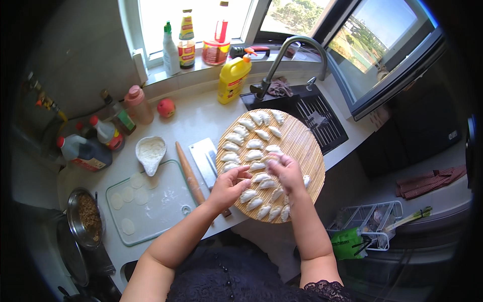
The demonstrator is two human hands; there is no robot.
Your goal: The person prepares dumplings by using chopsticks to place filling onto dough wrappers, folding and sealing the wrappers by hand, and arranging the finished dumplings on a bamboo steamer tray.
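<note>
A round slatted board (pixel 302 139), bamboo by its look, carries rows of pleated white dumplings (pixel 255 144) and reaches past the counter's front edge. My right hand (pixel 290 176) is over the middle of the board, its fingertips pinched on a dumpling (pixel 270 158) that they partly cover. My left hand (pixel 228 188) hovers at the board's left side with thumb and fingers apart, holding nothing. Left of the board lie a cleaver (pixel 203 154), its handle partly behind my left hand, and a wooden rolling pin (pixel 190 175).
A floured glass cutting board (pixel 166 207) holds several round dough wrappers (pixel 128 194). Beyond it stands a bowl of flour (pixel 151 149); at far left, a metal bowl of filling (pixel 88 219). A yellow pump jug (pixel 234 79) stands near the black sink (pixel 320 117). An open window sash (pixel 377 49) juts in at upper right.
</note>
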